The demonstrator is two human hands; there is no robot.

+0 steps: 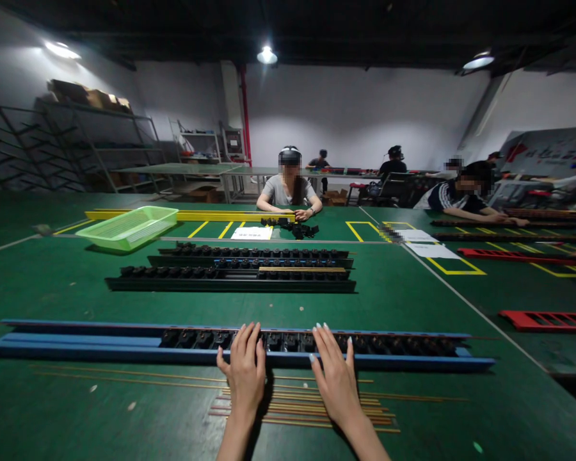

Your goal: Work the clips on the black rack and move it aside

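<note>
A long blue channel (pixel 86 342) lies across the green table in front of me, with a row of black modules (pixel 288 342) seated in its middle and right part. My left hand (pixel 244 371) rests over the channel with fingers stretched forward onto the modules and far rim. To its right, my right hand (pixel 335 378) lies the same way, fingers slightly spread, on the channel. Nothing is visibly gripped in either hand. Beneath and between my wrists, several thin brass-coloured rods (pixel 295 404) lie on the table.
Beyond the channel sit dark rails (pixel 230 285) filled with black modules. A green basket (pixel 129 229) stands at the back left beside a yellow rail (pixel 211 216). A co-worker (pixel 290 186) sits opposite, near small black parts (pixel 305 231). Red rails (pixel 547 321) lie at the right.
</note>
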